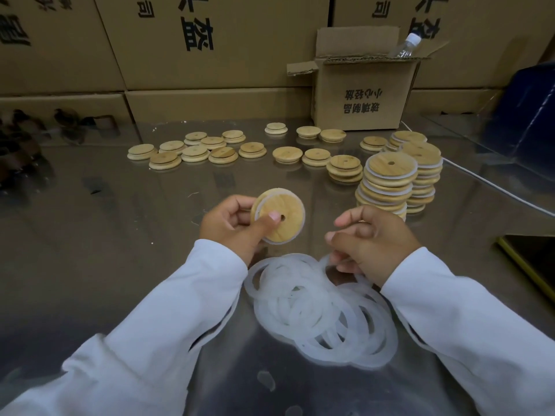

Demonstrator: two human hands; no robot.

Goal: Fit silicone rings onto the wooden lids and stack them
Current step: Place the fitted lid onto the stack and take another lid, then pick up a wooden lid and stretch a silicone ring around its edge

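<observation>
On shiny table (105, 235), loose wooden lids (287, 154), cardboard boxes (210, 40) behind

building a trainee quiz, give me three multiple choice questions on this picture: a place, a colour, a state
1. Where does the pile of silicone rings lie?
A in the open box
B on the table
C on the stacks

2. What colour are the rings?
A black
B blue
C translucent white

3. The wooden lid in the left hand is:
A ringed
B bare
C split

Key:
1 B, they lie spread flat on the tabletop.
2 C, they are pale and see-through.
3 A, a white ring circles its rim.
</observation>
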